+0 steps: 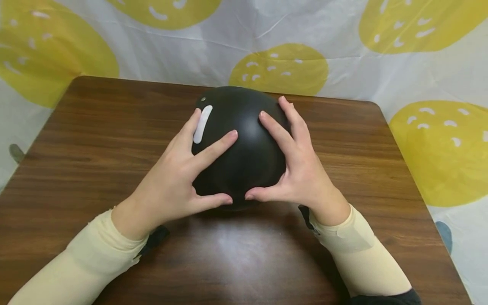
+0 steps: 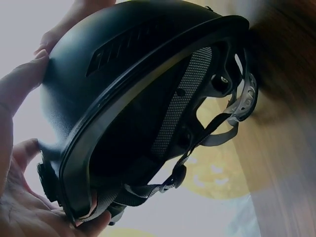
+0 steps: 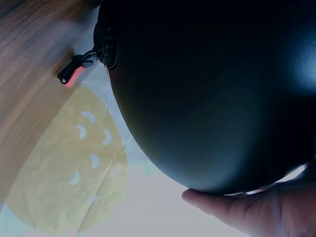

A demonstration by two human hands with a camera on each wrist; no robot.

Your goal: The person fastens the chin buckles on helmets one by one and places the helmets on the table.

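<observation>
Squarely between both hands, the helmet sits mid-bench: left hand clasps its 9 o'clock side, right hand its 3 o'clock.

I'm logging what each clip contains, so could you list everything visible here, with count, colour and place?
helmet: one, matt black with a white strip on its left side, at the middle of the table, between both hands
chin straps: grey webbing, hanging inside the helmet, seen from the left wrist
strap tab: one, red and black, at the helmet's rim, seen from the right wrist
table: one, dark brown wood, under the helmet
backdrop sheet: one, white with yellow ovals, behind the table
left hand: fingers spread on the helmet's left side
right hand: fingers spread on its right side
</observation>
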